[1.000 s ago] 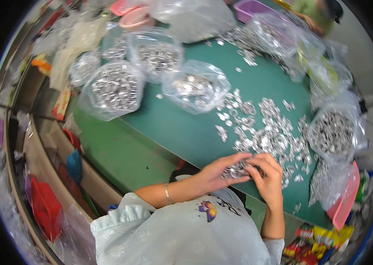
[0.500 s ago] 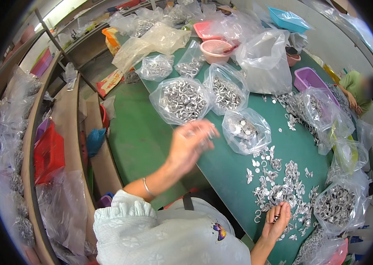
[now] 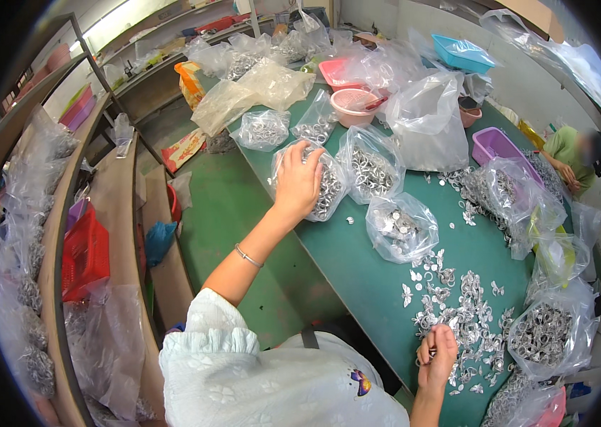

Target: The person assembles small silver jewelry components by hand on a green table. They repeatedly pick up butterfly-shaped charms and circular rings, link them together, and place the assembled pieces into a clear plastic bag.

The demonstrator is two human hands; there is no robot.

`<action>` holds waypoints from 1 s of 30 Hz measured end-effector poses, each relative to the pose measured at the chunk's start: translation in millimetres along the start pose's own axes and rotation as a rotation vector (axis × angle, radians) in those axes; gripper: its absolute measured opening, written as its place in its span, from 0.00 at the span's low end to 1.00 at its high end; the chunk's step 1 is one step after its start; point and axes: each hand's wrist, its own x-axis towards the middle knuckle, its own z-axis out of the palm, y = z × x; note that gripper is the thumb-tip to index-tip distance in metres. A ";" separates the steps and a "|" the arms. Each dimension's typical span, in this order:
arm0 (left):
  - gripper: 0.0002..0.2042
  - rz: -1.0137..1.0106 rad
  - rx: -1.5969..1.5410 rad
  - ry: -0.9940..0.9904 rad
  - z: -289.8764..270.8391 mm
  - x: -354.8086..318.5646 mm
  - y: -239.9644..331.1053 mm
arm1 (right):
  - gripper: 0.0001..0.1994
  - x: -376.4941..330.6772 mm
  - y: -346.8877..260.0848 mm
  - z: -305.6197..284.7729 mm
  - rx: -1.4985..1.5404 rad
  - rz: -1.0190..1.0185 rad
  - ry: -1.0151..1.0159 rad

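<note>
My left hand (image 3: 298, 183) reaches over a clear plastic bag (image 3: 332, 191) filled with silver-coloured metal rings. Its fingers are spread and bent down at the bag's mouth, with rings showing around the fingertips. Whatever lies under the palm is hidden. Farther down the table, my right hand (image 3: 437, 354) is closed beside a loose pile of small metal pieces (image 3: 470, 306), some ring-shaped and some like butterflies. A small metal piece shows partly between its curled fingers; its exact shape is too small to tell.
Open bags of rings (image 3: 370, 172) and of flat metal pieces (image 3: 401, 226) stand near the left hand. Another full bag (image 3: 542, 331) sits at the right. Pink (image 3: 352, 105) and purple baskets (image 3: 494, 144) stand farther back. A person in green (image 3: 572, 158) is across the table.
My left hand has moved up and forward to the bag of rings, from the near side of it. My right hand stays by the pile, closed. The view has shifted slightly.
</note>
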 end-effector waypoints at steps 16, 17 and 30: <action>0.23 0.050 -0.300 0.063 -41.4 -17.5 -18.1 | 0.21 149.9 55.9 183.1 -0.838 -0.093 -0.423; 0.20 0.066 -0.197 0.204 -45.4 -20.3 -14.4 | 0.22 156.8 59.6 187.5 -0.884 -0.162 -0.387; 0.07 -0.403 -0.690 0.239 -44.1 43.4 -73.2 | 0.17 188.4 16.3 250.6 -0.922 -0.690 -0.364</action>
